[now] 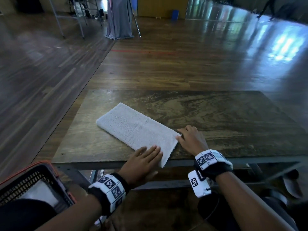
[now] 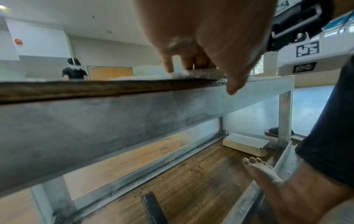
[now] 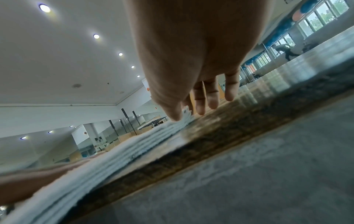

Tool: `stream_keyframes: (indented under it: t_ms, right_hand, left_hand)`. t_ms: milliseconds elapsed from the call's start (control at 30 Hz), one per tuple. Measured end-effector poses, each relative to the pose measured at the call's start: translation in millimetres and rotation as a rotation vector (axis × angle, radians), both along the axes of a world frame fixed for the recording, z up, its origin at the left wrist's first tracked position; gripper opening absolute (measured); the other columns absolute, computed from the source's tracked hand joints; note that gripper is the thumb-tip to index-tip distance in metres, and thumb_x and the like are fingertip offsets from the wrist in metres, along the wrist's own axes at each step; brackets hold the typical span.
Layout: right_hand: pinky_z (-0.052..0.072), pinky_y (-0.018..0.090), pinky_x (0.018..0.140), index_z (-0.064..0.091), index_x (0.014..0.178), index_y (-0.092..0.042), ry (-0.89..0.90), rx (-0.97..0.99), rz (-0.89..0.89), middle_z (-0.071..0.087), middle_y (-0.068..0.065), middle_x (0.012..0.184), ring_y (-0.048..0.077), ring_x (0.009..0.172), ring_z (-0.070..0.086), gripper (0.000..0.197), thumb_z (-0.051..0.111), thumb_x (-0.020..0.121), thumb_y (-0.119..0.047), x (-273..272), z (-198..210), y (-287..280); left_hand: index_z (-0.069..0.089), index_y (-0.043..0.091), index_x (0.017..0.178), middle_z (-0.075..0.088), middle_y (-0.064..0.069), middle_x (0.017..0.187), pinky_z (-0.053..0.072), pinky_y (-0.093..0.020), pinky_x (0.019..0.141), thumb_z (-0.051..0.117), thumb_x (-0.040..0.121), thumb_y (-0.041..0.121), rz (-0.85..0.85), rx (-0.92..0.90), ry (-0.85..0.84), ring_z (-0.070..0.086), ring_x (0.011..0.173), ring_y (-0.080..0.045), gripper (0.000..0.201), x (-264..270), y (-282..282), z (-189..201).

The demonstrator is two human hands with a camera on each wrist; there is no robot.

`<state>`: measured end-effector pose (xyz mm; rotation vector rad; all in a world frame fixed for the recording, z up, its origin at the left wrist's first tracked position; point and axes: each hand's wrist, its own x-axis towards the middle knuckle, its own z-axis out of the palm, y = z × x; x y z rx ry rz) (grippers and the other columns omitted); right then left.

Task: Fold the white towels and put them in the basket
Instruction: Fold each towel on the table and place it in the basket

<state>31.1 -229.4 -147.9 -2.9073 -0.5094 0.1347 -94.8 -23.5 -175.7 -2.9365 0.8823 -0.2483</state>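
A: From the head view, where is the towel (image 1: 136, 130)?

B: On the worktop (image 1: 216, 114), long axis running away to the left. The left hand (image 1: 141, 161) presses flat on its near end; the basket (image 1: 33, 180) sits lower left.

A: And the wrist views?

B: The left fingers (image 2: 168, 63) lie straight. The right hand (image 3: 191, 60) seems to pinch the near corner, though blur hides it.

The left hand (image 1: 143, 160) lay flat with straight fingers, and the right hand (image 1: 191, 141) rested beside it, fingers spread, both wrists low.
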Motion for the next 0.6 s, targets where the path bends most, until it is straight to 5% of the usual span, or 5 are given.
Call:
stream_keyframes:
  t_ms: [167, 300, 467, 600]
  right_hand:
    - [0.036, 0.041, 0.096, 0.058, 0.108, -0.021, 0.007, 0.069, -0.065, 0.051, 0.004, 0.119, 0.024, 0.115, 0.043, 0.026, 0.048, 0.092, -0.038, 1.2, -6.0, 2.3]
    - [0.047, 0.036, 0.083, 0.064, 0.082, -0.015, 0.120, 0.309, -0.144, 0.064, 0.004, 0.091, 0.022, 0.094, 0.058, 0.017, 0.053, 0.085, -0.029, 6.9, -4.5, -0.5]
    - [0.046, 0.030, 0.074, 0.059, 0.093, -0.019, 0.283, 0.714, -0.189, 0.062, 0.001, 0.092, 0.016, 0.085, 0.059, 0.007, 0.058, 0.086, -0.018, 1.4, 15.9, -12.6]
    - [0.042, 0.022, 0.059, 0.066, 0.084, -0.020, 0.366, 1.088, -0.125, 0.063, -0.002, 0.080, 0.011, 0.067, 0.053, 0.017, 0.052, 0.090, -0.010, -15.5, 46.0, -33.3]
  left_hand:
    - [0.069, 0.023, 0.106, 0.069, 0.002, 0.115, 0.055, -0.028, 0.081, 0.048, 0.078, 0.043, 0.049, -0.123, 0.031, 0.066, 0.107, -0.015, 0.041, 7.0, -15.3, 18.5]
    - [0.060, 0.019, 0.122, 0.058, -0.003, 0.132, 0.042, -0.035, 0.100, 0.049, 0.090, 0.032, 0.089, -0.221, 0.150, 0.050, 0.127, -0.021, 0.037, 8.9, -16.0, 22.7]
    - [0.073, 0.016, 0.094, 0.072, -0.001, 0.087, 0.053, -0.029, 0.062, 0.066, 0.080, 0.026, 0.037, -0.486, -0.024, 0.068, 0.076, -0.020, 0.018, -1.7, -20.5, 44.2]
    - [0.072, 0.019, 0.095, 0.072, 0.006, 0.089, 0.053, -0.024, 0.067, 0.067, 0.083, 0.032, 0.059, -0.855, -0.065, 0.064, 0.080, -0.006, 0.018, -13.0, -29.7, 66.4]
